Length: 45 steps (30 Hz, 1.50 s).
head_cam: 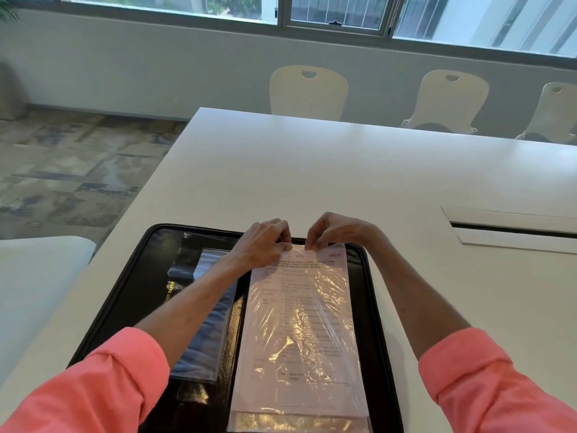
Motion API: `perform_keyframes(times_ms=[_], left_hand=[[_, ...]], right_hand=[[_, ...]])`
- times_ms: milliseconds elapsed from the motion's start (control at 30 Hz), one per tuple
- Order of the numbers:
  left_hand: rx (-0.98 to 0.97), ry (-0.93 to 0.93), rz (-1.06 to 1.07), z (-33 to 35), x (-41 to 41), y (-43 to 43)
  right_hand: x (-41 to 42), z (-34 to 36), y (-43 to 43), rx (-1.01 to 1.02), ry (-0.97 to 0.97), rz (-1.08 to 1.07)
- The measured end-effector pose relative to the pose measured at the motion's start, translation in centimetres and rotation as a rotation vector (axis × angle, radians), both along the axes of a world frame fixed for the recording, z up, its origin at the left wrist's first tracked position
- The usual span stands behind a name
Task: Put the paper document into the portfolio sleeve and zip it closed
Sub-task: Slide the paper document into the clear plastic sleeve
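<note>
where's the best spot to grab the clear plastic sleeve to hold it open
Probably the far top edge of the clear plastic sleeve, pinched from above. Its opening lies there, the printed paper document reaches up to it, and both the left hand and right hand already pinch there.

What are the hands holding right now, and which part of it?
Both hands, left and right, pinch the far top edge of the clear crinkled plastic sleeve with the printed paper document inside, on the open black portfolio.

hands (265,242): 2 | chairs (308,90): 3 | portfolio (146,282): 1 | document (299,307): 1
</note>
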State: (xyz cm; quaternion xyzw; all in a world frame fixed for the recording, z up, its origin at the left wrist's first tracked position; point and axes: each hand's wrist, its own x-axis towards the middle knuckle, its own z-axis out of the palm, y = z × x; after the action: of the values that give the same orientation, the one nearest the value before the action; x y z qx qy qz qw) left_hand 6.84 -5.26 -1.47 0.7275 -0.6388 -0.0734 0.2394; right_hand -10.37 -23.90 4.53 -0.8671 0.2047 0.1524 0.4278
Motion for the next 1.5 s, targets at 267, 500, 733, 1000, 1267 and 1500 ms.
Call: perform_keyframes(times_ms=[267,500,733,1000,1267,1500], left_hand=[[-0.010,-0.013,0.025,0.1,-0.1,-0.1],[-0.001,-0.021,0.040,0.3,-0.5,0.1],[0.007,-0.034,0.056,0.7,-1.0,0.2],[0.038,-0.029,0.080,1.3,-1.4,0.8],[0.125,-0.050,0.204,1.9,-1.9,3.2],[0.182,-0.010,0.286,1.9,-4.7,8.2]], right_hand=[[0.2,0.1,2.0,-0.155,0.133,-0.029],[-0.4,-0.1,1.8,-0.148,0.079,-0.033],[-0.7,0.3,2.6,-0.171,0.083,-0.002],[-1.2,0.5,3.8,-0.200,0.087,-0.118],[-4.1,0.6,4.8,-0.605,-0.027,-0.409],[-5.7,0.1,9.3,-0.665,-0.193,-0.545]])
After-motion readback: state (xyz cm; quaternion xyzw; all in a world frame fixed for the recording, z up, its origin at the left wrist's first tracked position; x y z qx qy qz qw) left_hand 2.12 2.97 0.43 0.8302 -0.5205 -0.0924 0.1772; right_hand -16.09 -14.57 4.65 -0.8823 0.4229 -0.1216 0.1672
